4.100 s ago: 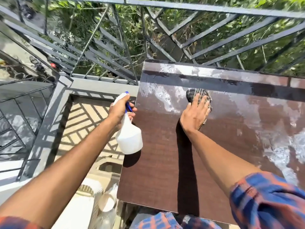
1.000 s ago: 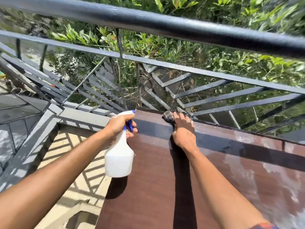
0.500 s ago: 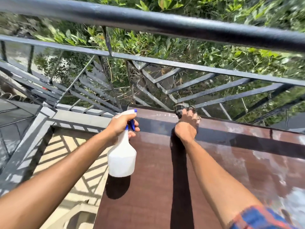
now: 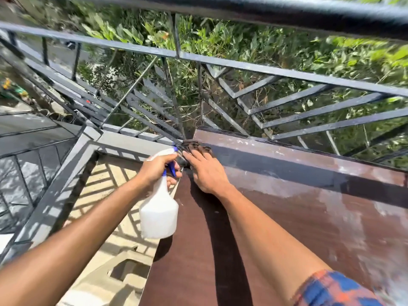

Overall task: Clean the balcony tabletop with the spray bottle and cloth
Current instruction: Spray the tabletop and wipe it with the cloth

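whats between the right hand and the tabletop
In the head view, the dark cloth lies under the right hand, pressed onto the far-left corner of the tabletop.

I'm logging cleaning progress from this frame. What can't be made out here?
- Cloth: mostly hidden under the right hand; its size and pattern are unclear.
- Spray bottle: the opaque white body hides the liquid level; the left hand covers the trigger.
- Tabletop: the right side is motion-blurred and the near edge is cut off.

One head-worn wide-angle camera looks forward and down, close over the tabletop [image 4: 287,217] toward the railing [image 4: 276,69].
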Tool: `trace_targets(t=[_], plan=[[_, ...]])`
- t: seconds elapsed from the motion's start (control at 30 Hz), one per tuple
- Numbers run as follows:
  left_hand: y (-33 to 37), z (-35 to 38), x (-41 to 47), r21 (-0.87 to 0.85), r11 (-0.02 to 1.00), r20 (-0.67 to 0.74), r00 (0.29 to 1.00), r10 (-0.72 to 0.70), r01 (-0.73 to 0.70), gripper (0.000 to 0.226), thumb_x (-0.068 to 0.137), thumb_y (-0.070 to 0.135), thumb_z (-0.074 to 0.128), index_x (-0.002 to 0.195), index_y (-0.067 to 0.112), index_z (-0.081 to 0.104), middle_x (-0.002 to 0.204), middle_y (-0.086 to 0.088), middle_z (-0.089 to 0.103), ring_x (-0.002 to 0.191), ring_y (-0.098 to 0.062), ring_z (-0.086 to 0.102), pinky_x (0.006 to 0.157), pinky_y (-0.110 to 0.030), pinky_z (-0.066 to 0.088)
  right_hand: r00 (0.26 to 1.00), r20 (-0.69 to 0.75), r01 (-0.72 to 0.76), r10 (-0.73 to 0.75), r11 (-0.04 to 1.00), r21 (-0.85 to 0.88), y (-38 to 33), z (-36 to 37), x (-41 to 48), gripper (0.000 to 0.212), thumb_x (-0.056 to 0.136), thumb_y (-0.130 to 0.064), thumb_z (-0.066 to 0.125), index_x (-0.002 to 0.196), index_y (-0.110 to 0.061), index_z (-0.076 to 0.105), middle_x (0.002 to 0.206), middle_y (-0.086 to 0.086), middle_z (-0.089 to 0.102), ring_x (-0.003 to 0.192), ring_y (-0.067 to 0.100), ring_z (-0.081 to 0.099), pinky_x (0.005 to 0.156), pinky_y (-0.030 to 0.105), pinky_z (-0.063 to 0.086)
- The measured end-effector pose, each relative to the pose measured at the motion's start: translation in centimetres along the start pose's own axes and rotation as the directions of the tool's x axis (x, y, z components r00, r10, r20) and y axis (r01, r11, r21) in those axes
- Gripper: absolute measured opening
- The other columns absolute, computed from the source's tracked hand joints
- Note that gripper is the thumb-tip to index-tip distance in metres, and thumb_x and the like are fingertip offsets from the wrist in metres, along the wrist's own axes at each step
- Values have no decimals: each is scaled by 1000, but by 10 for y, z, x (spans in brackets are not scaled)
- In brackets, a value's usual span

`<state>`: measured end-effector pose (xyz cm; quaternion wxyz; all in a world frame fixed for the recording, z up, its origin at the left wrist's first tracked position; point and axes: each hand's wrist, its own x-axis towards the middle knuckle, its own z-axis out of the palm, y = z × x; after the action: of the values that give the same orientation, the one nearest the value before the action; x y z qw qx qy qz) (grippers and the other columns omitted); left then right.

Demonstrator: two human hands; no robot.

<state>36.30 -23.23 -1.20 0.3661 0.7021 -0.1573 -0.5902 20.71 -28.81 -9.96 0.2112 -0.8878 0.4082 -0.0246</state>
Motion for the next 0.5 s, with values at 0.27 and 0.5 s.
trace_targets(t=[0.27, 0.5], plan=[[-9, 39, -12, 34, 999, 111, 993, -33, 30, 33, 103, 27, 52, 80, 4, 56, 76, -20, 57, 30, -15, 50, 33, -16, 35, 678, -165, -708, 717, 696, 118, 146, -50, -117, 29, 98, -21, 45, 106, 2, 60, 111, 30, 65, 107, 48, 59, 89, 51, 46], [-22, 42, -21, 67, 998, 150, 988, -27, 17, 31, 102, 26, 54, 81, 4, 58, 70, -17, 59, 37, -19, 51, 36, -18, 34, 318, -460, -848, 829, 465, 252, 142, -5, -176, 49, 94, -25, 47, 139, -7, 47, 143, 22, 48, 134, 44, 40, 114, 56, 28]])
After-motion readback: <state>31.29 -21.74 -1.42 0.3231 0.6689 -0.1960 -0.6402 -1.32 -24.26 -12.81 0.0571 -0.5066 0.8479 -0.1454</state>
